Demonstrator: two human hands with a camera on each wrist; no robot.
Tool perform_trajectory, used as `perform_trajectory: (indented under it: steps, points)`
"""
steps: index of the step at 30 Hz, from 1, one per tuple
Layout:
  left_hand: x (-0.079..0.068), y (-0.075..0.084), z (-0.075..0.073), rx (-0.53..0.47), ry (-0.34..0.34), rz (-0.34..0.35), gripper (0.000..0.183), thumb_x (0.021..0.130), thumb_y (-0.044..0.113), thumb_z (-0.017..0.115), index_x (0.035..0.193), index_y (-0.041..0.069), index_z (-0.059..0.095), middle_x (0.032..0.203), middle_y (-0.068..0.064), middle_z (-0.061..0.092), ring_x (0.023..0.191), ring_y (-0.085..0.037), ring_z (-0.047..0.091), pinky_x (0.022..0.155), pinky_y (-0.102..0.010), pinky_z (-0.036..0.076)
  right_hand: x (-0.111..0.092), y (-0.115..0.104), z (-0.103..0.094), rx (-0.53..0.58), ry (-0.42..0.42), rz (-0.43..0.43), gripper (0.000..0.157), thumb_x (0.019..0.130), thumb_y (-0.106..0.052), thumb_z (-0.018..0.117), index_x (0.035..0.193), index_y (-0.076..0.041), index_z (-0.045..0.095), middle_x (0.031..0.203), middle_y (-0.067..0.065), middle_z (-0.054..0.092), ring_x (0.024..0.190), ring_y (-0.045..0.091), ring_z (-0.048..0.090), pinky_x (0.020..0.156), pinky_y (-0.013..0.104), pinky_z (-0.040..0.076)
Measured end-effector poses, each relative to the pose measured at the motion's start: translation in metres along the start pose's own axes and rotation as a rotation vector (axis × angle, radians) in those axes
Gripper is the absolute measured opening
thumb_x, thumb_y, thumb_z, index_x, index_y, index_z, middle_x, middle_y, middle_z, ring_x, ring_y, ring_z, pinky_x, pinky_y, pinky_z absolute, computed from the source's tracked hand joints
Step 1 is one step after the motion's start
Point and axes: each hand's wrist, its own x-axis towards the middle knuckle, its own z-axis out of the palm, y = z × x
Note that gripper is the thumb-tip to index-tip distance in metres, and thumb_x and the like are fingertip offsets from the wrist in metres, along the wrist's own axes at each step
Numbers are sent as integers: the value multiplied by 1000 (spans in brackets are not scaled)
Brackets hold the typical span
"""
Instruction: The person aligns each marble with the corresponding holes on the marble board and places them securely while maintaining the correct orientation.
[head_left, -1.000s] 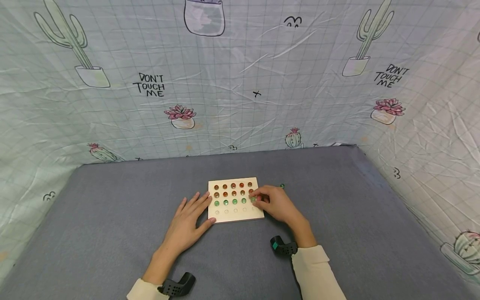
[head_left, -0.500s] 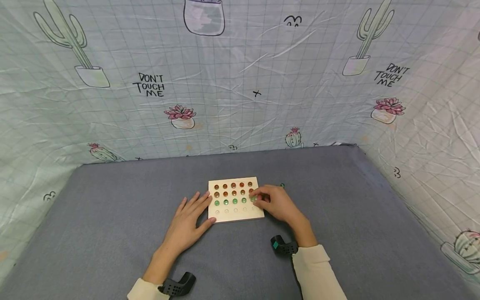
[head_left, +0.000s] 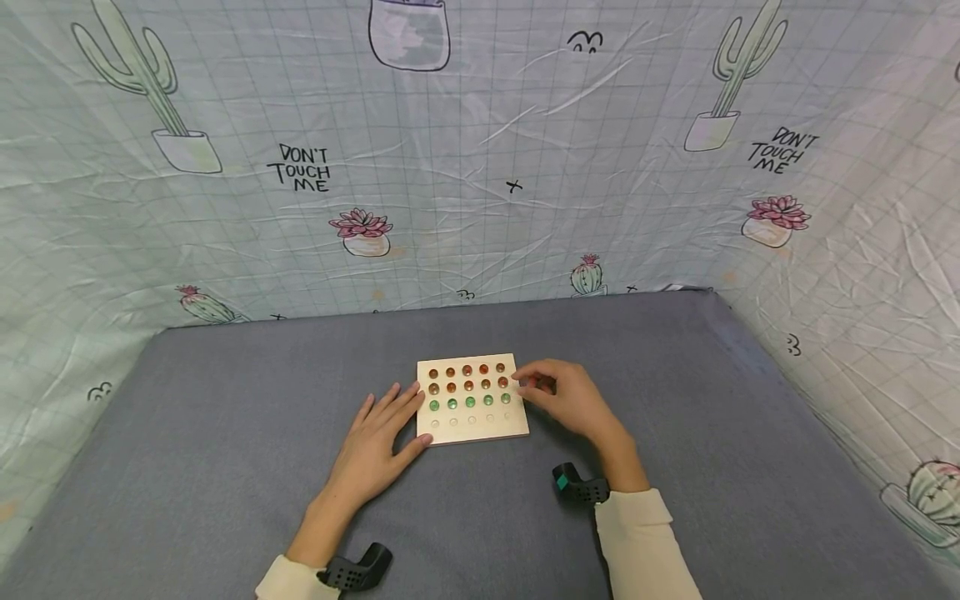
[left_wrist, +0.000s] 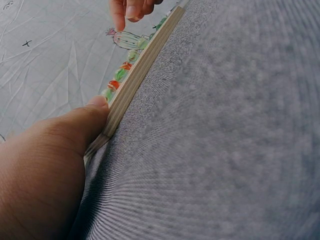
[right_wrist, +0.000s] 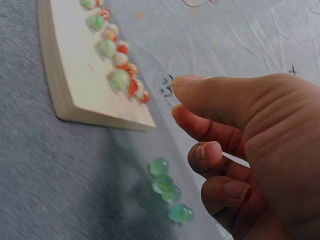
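A pale wooden board [head_left: 471, 433] lies on the table with rows of small dimples. Orange-red marbles [head_left: 468, 386] fill its two far rows, and green marbles [head_left: 470, 402] sit in the row nearer the person; the nearest dimples hold nothing. My left hand [head_left: 375, 454] rests at the board's left side, fingers extended along the edge and thumb at the near corner. Just off the right edge hovers my right hand [head_left: 566, 396], its thumb and forefinger slightly apart with nothing between them, the other fingers loosely bent. Below it in the right wrist view are several loose green marbles [right_wrist: 162, 184].
Dark grey cloth [head_left: 247, 417] covers the table around the board. Behind and along the sides hangs a pale cactus-print curtain [head_left: 465, 183]. Each wrist wears a black camera mount [head_left: 581, 485].
My right hand has come off the green marble at the right end of its row and moved right, off the board, leaving that marble in its dimple. My left hand has stayed put.
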Motion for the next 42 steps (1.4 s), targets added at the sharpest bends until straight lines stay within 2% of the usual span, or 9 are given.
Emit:
perform_trajectory:
  steps: [19,30,37,42]
  points:
    - [-1,0,1,4,0,-2,64,89,44,64,143,13,48,149,-1,41,138,-29,32,114,-52,14,-13,17,-30,-45,93,57,20,88,-14,71,108,-10,72,83,-2,63,66,17,53,55,30,44]
    - [-1,0,1,0,-1,0,64,90,45,64,143,13,48,149,-1,41,138,-29,32,114,-52,14,-18,32,-36,-38,120,117,20,89,-15,70,108,-12,72,85,-1,63,68,18,53,57,30,44]
    - [-1,0,2,0,2,2,64,89,44,64,143,12,48,149,-2,40,138,-30,32,114,-52,14,-24,49,-37,-35,147,121,19,88,-14,71,106,-11,73,81,-1,63,65,16,51,55,28,42]
    - [-1,1,1,7,-5,-7,64,90,45,64,143,13,48,149,-2,40,138,-29,31,114,-52,14,-24,54,-34,-46,155,123,18,86,-14,73,104,-11,73,80,-2,63,63,15,51,54,27,41]
